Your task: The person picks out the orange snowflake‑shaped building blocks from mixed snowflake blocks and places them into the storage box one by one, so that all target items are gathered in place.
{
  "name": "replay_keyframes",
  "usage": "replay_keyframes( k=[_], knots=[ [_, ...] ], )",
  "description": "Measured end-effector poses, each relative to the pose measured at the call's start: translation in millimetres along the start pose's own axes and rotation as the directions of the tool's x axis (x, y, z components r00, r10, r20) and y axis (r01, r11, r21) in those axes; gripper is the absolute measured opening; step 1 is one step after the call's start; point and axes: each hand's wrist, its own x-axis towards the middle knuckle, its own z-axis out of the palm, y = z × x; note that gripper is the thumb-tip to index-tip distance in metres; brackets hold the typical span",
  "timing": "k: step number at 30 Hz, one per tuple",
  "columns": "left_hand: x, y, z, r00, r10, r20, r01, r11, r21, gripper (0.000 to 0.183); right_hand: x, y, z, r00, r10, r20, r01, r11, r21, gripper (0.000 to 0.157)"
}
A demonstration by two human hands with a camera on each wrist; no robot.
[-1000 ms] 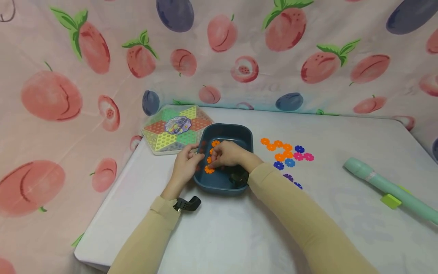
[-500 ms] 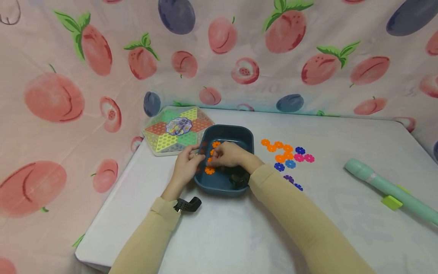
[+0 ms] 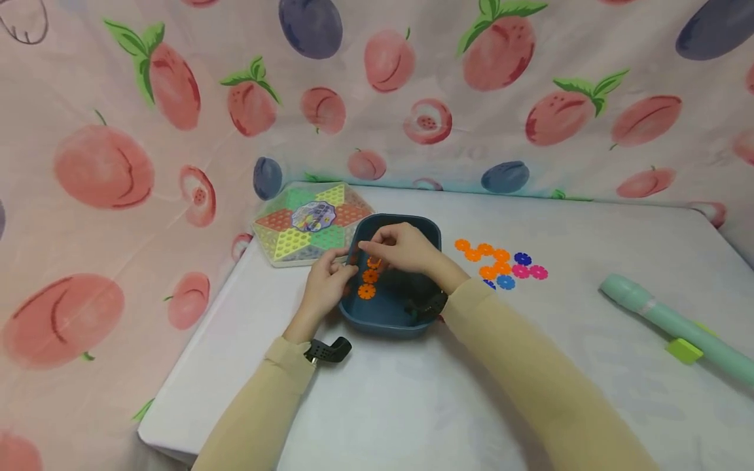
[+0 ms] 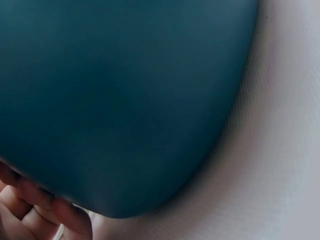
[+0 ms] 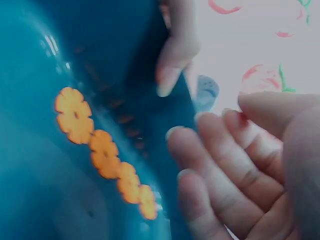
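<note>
A dark blue basin (image 3: 383, 331) stands on the table. My left hand (image 3: 324, 282) holds its left wall, thumb (image 5: 176, 60) at the rim and fingers (image 4: 70, 217) curled against the outside in the left wrist view. Inside lies a row of orange snowflake-shaped plastic discs (image 3: 368, 277), joined end to end along the left wall; the right wrist view shows several discs (image 5: 104, 154). Over the basin, just above the row's far end, is my right hand (image 3: 406, 248). Its fingers (image 5: 220, 170) are loosely bent and apart from the thumb, with nothing between them.
Right of the basin lie orange discs (image 3: 486, 250), pink discs (image 3: 521, 271) and blue discs (image 3: 505, 282). A hexagonal Chinese checkers board (image 3: 313, 222) sits behind left. A mint-green tube (image 3: 665, 317) lies at right. A fruit-print cloth (image 3: 459, 124) hangs behind the table.
My right hand has let go of the orange discs it was pinching and risen toward the far left of the basin. The left hand stays at the wall. The head view has shifted slightly.
</note>
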Motion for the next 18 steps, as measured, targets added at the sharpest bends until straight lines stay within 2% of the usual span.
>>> replay_keyframes(
  k=[3, 9, 13, 18],
  knots=[
    [1.9, 0.6, 3.8, 1.000, -0.003, -0.005, 0.003, 1.000, 0.006, 0.044, -10.8, -6.8, -15.0, 1.000, -0.014, -0.020, 0.015, 0.999, 0.032, 0.045],
    [1.8, 1.7, 2.2, 1.000, -0.014, -0.017, 0.014, 1.000, 0.003, 0.045, -35.9, -15.2, -37.6, 0.996, -0.077, -0.054, 0.081, 0.994, 0.078, 0.033],
    [2.0, 0.7, 2.0, 1.000, -0.011, -0.019, 0.011, 1.000, 0.004, 0.045, -55.2, -4.7, -52.5, 0.991, -0.071, -0.113, 0.079, 0.994, 0.070, 0.031],
    [1.4, 0.4, 4.0, 1.000, -0.006, -0.007, 0.006, 1.000, 0.000, 0.047, -85.9, 19.9, -72.4, 0.973, -0.011, -0.231, 0.031, 0.996, 0.082, 0.033]
  ],
)
